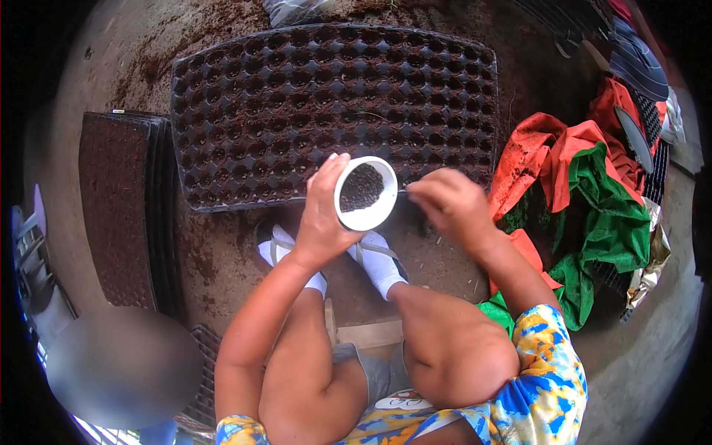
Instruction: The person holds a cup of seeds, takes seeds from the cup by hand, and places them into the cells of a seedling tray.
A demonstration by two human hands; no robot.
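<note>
- Nearest to me, at 5 o'clock, I see the wearer's patterned sleeve [549,363], blue, yellow and white, with bent knees reaching up from 6 o'clock.
- Just above centre I have the white cup [380,216], its mouth tipped towards my camera; dark grains [361,185] lie inside, with bare white wall showing below them.
- The left hand [326,204], at the cup's 9 o'clock, is wrapped around its side and grips it.
- The right hand [452,204] is at the cup's 3 o'clock, apart from it, fingers bent in towards the thumb; it blurs on my feed, so I cannot tell whether it pinches anything.
- Below the hands, I see white socks [380,268] in strapped sandals on the soil-strewn floor.
- Beyond, across 12 o'clock, lies the seedling tray [337,119], its rows of cells holding dark brown soil with hollows.
- Out at 10 o'clock I get a stack of trays [119,208], the top one soil-covered.
- Towards 2 o'clock, red cloth [530,156] lies crumpled against green cloth [619,237].
- Farthest, near 12 o'clock, a plastic bag [297,10] sits beyond the tray's edge.
</note>
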